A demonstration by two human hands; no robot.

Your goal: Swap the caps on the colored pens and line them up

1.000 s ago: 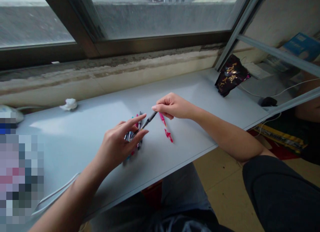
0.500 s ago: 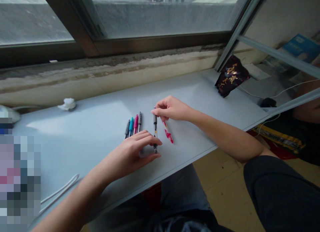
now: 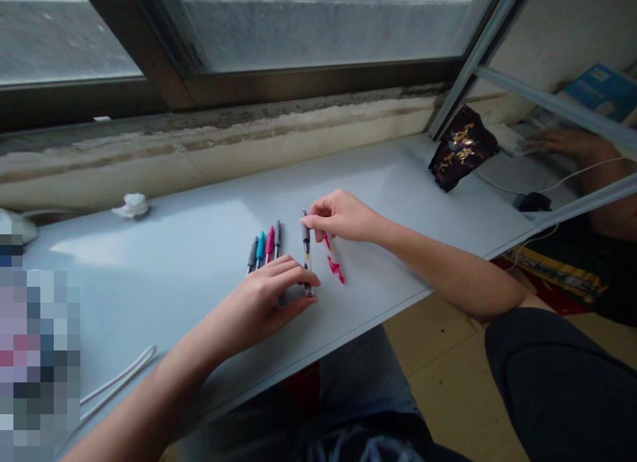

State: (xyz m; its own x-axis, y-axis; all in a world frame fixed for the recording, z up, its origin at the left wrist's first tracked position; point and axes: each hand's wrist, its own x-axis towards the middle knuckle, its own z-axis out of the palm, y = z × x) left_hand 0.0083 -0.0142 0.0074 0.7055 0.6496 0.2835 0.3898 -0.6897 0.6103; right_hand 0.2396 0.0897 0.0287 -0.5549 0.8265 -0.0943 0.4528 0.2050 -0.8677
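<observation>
A clear-barrelled pen with a dark grip (image 3: pixel 306 238) lies lengthwise between my two hands on the desk. At its far end, the thumb and index finger of my right hand (image 3: pixel 340 216) are closed on it near the tip. The thumb and forefinger of my left hand (image 3: pixel 269 289) curve around its near end. Just right of it lies a red and white pen (image 3: pixel 336 269), partly behind my right fingers. Left of it are a grey pen (image 3: pixel 277 233), a pink pen (image 3: pixel 270 239), a teal pen (image 3: pixel 260 248) and a dark pen (image 3: pixel 253 251), side by side, their lower ends hidden by my left hand.
The white desk (image 3: pixel 199 243) runs below a window. Crumpled white tissue (image 3: pixel 131 206) lies at its back left, a white cable (image 3: pixel 119 376) at front left. A dark packet (image 3: pixel 462 147) stands by the metal frame (image 3: pixel 562 103). Beyond it is another person's hand (image 3: pixel 557 142).
The pen has shifted slightly away from me, and its tip now shows above my right fingers. Another person's hand has come into view at the right.
</observation>
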